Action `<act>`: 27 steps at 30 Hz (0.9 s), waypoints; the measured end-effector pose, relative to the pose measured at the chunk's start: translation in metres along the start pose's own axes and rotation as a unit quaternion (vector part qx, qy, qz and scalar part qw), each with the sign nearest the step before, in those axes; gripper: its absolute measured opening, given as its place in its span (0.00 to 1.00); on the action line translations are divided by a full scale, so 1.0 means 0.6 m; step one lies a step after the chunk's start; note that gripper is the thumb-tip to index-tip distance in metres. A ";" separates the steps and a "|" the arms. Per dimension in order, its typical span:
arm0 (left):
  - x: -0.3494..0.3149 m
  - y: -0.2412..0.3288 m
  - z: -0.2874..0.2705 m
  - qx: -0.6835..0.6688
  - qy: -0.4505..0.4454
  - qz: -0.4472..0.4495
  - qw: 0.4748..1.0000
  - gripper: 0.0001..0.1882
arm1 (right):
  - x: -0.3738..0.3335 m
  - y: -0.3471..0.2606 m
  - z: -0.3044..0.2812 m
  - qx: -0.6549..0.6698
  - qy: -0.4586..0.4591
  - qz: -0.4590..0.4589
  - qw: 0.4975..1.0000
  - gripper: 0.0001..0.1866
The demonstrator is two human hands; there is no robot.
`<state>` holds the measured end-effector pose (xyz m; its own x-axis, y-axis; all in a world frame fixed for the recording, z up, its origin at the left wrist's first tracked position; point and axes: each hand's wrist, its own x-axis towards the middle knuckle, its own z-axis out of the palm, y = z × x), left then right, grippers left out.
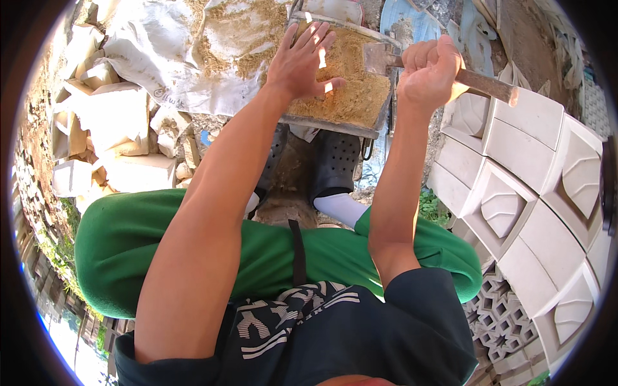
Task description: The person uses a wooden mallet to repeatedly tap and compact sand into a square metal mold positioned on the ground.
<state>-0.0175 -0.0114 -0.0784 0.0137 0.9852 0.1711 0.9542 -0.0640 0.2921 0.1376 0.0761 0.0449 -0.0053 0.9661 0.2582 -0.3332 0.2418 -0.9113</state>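
My left hand (pixel 302 61) lies with its fingers spread over a shallow rectangular mould (pixel 328 123) filled with tan, sandy material (pixel 351 90). Whether the palm presses down or hovers just above the fill, I cannot tell. My right hand (pixel 432 74) is wrapped round the wooden handle of a hammer (pixel 488 85). The worn metal hammer head reaches over the mould's right side, and the handle's end sticks out to the right of my fist. A dark wire loop hangs at the mould's near right corner.
White sacking (pixel 225 87) strewn with the same sand spreads at the left. Broken pale blocks (pixel 116 122) are heaped beyond my left knee. Stacked white moulded blocks (pixel 521 174) stand close on the right. My feet, in dark clogs (pixel 335 164), are just below the mould.
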 end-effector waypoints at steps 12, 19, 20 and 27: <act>-0.001 0.002 0.007 0.019 -0.011 0.003 1.000 0.53 | -0.004 0.023 0.018 -0.120 -0.033 0.079 0.989 0.26; 0.004 0.002 0.002 0.028 -0.017 -0.008 0.999 0.53 | 0.002 0.046 0.025 -0.070 -0.004 0.051 0.996 0.25; 0.003 0.002 0.001 0.029 -0.017 -0.008 0.999 0.53 | 0.004 0.033 0.027 -0.068 -0.011 0.075 0.995 0.25; 0.002 0.011 0.003 0.013 -0.026 -0.005 1.000 0.53 | 0.001 0.049 0.024 -0.071 0.043 0.058 0.995 0.25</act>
<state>-0.0106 -0.0101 -0.0776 0.0187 0.9927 0.1190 0.9618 -0.0504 0.2691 0.1141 0.0825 0.0227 0.0459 0.9910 0.1258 -0.1990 0.1324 -0.9710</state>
